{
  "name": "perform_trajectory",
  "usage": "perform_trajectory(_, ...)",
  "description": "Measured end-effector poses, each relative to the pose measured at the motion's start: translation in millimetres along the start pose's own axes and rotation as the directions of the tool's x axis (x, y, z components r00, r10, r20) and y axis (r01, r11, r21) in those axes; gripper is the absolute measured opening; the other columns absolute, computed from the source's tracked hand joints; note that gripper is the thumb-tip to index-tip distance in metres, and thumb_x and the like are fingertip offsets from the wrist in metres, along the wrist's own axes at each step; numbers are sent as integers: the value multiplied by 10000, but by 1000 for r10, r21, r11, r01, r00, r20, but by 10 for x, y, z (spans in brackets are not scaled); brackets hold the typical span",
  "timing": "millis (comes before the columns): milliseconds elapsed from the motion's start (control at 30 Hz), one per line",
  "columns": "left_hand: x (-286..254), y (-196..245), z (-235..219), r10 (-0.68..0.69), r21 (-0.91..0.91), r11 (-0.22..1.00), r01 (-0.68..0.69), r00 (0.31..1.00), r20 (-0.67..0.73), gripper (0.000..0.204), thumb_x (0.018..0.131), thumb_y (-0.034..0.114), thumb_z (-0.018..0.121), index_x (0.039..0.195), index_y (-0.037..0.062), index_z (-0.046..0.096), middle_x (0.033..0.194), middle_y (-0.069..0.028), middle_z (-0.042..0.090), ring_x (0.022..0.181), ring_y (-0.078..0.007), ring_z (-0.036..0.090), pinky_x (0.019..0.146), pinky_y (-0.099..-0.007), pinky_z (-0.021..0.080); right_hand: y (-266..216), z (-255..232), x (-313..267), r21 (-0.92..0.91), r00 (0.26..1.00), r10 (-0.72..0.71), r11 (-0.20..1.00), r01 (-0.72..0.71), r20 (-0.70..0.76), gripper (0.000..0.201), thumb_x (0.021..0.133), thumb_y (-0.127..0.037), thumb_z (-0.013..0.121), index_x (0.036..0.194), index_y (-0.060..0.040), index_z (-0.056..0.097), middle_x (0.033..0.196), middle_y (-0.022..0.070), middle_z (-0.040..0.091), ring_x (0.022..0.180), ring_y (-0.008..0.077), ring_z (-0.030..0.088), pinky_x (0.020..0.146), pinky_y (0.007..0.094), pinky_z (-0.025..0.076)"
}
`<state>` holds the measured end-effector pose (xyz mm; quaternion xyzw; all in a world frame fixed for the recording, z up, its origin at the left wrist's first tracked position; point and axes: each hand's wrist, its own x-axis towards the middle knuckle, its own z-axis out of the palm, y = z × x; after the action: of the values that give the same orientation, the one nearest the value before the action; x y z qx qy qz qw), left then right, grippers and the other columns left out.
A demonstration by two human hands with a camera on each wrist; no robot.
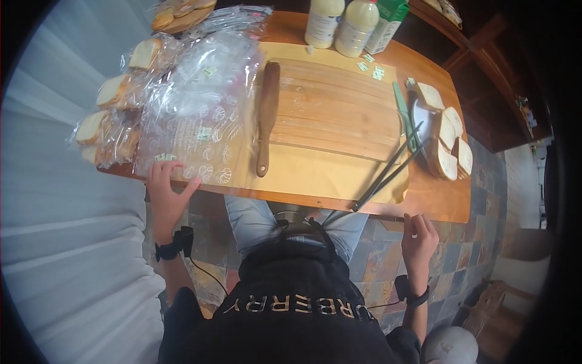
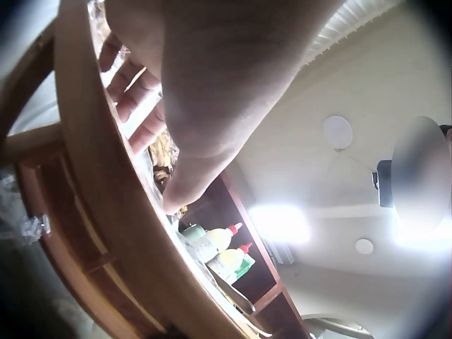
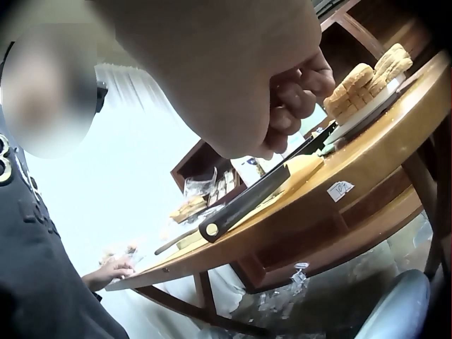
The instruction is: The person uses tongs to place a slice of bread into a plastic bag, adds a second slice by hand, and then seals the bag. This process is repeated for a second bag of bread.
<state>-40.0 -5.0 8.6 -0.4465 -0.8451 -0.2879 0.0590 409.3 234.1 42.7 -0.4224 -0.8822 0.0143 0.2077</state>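
At the table's front left, the left hand [image 1: 167, 197] rests its spread fingers on the edge of a clear printed plastic sheet [image 1: 212, 148]. The left wrist view shows this hand [image 2: 194, 106] with fingers slightly bent over the table edge. The right hand [image 1: 419, 242] is just off the front edge at the right, loosely curled and holding nothing; the right wrist view shows its fingers [image 3: 293, 102] folded. Nearest to it are a long dark tool [image 1: 386, 173] that overhangs the front edge and bread slices [image 1: 444, 161] on a plate [image 1: 419, 121].
A wooden board [image 1: 333, 109] lies mid-table, with a wooden spatula [image 1: 268, 115] along its left side and a green knife [image 1: 401, 106] at its right. Bottles [image 1: 324, 24] and a green carton [image 1: 388, 24] stand behind. Wrapped bread [image 1: 112, 91] lies at the left.
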Motion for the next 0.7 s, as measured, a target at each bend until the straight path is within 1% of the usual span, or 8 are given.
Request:
perform_trajectory(100,-23,229,-24,-33,97,995,32,999,15,428,716,252,836,1061,97,635,1081,-77,600,1103,-292,528,968,-420,372,-91,98,99,144,996,63,988,-53,-65,183,863,-12,709,774,-5,549,659,112,505,543,256,478,518,347,390)
perform_trajectory(233,-65,399,-9,32,-40,999,-28,996,79,459,674,254,858,1058,103,654,1123,-66,606,1139,-276,524,994,-426,342,-185,231,184,258,991,81,965,-51,-109,122,864,15,700,823,4,586,696,107,529,544,216,459,521,322,382)
perform_trajectory(300,-79,471,0,126,-115,987,-113,985,115,481,652,245,864,1066,107,662,1133,-63,605,1134,-276,523,990,-421,339,-190,288,171,289,991,69,957,-32,-118,107,878,18,691,838,8,592,701,99,516,542,196,434,518,308,369)
perform_trajectory(367,-109,456,63,123,-135,985,-106,985,118,479,649,242,860,1067,107,669,1135,-62,603,1131,-273,523,983,-417,336,-202,314,137,319,973,193,937,-144,-126,119,913,-4,667,826,14,588,673,87,483,533,178,406,507,296,342)
perform_trajectory(400,-121,443,94,118,-127,987,-104,987,109,469,656,247,857,1064,108,673,1132,-60,601,1124,-271,523,982,-416,336,-184,328,123,323,974,191,936,-143,-122,119,913,-4,667,826,14,588,673,87,483,533,178,406,507,296,342)
perform_trajectory(600,-69,498,165,83,-105,992,-73,992,95,412,691,265,841,1046,122,690,1100,-53,596,1080,-263,522,971,-413,340,-53,438,22,284,967,212,944,-166,-139,304,981,-92,607,709,28,544,590,68,425,520,157,385,494,293,298)
perform_trajectory(667,-47,510,190,68,-120,991,-56,993,98,398,700,269,838,1043,128,694,1087,-52,594,1072,-261,520,968,-409,341,-17,492,-12,438,959,250,883,-170,-131,370,1000,-123,578,668,27,520,586,72,443,522,160,390,499,298,304)
perform_trajectory(700,-31,548,205,43,-100,994,-35,996,80,354,714,261,831,1018,130,703,1067,-47,596,1062,-255,526,961,-402,346,11,517,-36,440,959,251,882,-171,-130,370,1000,-123,578,668,27,520,586,72,443,522,160,390,499,298,304)
